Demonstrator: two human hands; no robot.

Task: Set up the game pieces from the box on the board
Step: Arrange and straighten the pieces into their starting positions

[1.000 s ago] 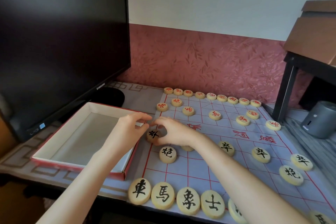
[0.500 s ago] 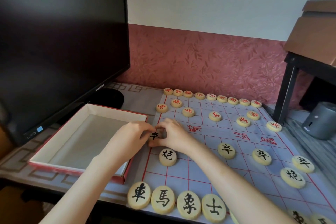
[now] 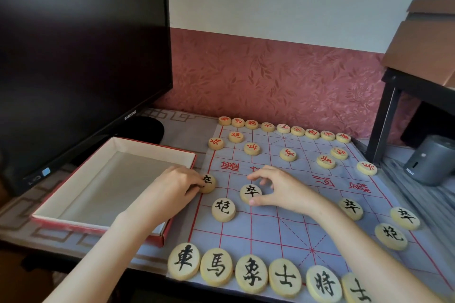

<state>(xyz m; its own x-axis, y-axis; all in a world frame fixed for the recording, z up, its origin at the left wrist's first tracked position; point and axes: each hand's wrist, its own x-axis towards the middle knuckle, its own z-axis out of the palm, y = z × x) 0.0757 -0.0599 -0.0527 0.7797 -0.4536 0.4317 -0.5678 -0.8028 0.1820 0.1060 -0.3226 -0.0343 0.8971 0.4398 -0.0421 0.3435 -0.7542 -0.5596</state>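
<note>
Left hand [image 3: 176, 186] pinching edge pawn [image 3: 208, 183], right hand [image 3: 278, 189] loosely open over second pawn [image 3: 250, 193], beside empty box [image 3: 118, 179].

Sixteen red-lettered pieces [image 3: 251, 149] sit on the far half of the board [image 3: 290, 229]: nine in the back row, two behind the front line, and five in front. Thirteen black-lettered pieces [image 3: 223, 209] show on the near half: six along the bottom edge, the last cut off by the frame, two in the middle rank and five ahead of them. There are two hands [image 3: 278, 189], one box [image 3: 73, 222], one monitor [image 3: 81, 56] and one grey canister [image 3: 430, 160].
</note>
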